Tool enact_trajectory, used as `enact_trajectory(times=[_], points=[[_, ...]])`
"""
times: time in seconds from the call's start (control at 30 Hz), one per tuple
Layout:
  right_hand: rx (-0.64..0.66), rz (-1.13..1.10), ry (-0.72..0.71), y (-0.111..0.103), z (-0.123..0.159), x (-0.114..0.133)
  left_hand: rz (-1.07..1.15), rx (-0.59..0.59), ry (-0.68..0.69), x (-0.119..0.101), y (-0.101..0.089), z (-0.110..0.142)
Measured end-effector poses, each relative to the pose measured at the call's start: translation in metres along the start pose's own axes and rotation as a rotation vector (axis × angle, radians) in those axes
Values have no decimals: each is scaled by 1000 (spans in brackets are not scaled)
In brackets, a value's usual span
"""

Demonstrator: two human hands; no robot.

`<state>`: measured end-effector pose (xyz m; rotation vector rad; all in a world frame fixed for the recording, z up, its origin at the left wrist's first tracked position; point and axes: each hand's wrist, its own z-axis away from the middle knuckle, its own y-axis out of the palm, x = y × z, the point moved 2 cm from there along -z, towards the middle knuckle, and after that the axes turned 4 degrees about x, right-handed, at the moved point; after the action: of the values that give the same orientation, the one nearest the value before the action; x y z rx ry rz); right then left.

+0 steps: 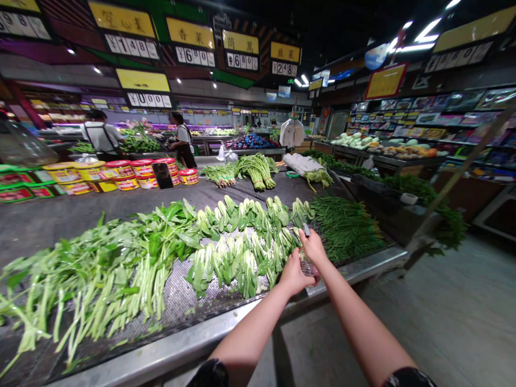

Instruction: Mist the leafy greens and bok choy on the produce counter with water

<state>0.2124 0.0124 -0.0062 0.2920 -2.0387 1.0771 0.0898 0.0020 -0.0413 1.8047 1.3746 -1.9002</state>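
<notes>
At the front edge of the stall, my left hand (297, 275) is closed round a clear, ribbed plastic bottle (308, 265), mostly hidden by my hands. My right hand (313, 248) is closed just above it, with a small grey piece (307, 230) sticking out of its fingers. I cannot tell whether that piece belongs to the bottle. Rows of small bok choy (248, 269) lie to the left of my hands, the closest ones near my fingertips. Thin green chives (346, 228), in banded bundles, lie to their right.
Leafy water spinach (133, 274) covers the stall's left side. Along the back stand stacked tubs (121, 172), a dark phone-like panel (162, 176), and bundled long-stemmed greens (257, 172). A metal rim (169, 344) edges the stall. Two people work farther off. Price signs (191, 42) hang overhead.
</notes>
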Motion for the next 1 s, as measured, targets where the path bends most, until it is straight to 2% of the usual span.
enact_trajectory(times=[0.37, 0.73, 1.0], points=[[46, -95, -122, -1, -3, 18, -43, -78, -33, -10, -6, 6], [61, -91, -80, 18, 18, 17, -43, -46, -110, 3, -10, 30], [155, -189, -175, 17, 22, 47, -78, -179, -135, -8, -22, 39]])
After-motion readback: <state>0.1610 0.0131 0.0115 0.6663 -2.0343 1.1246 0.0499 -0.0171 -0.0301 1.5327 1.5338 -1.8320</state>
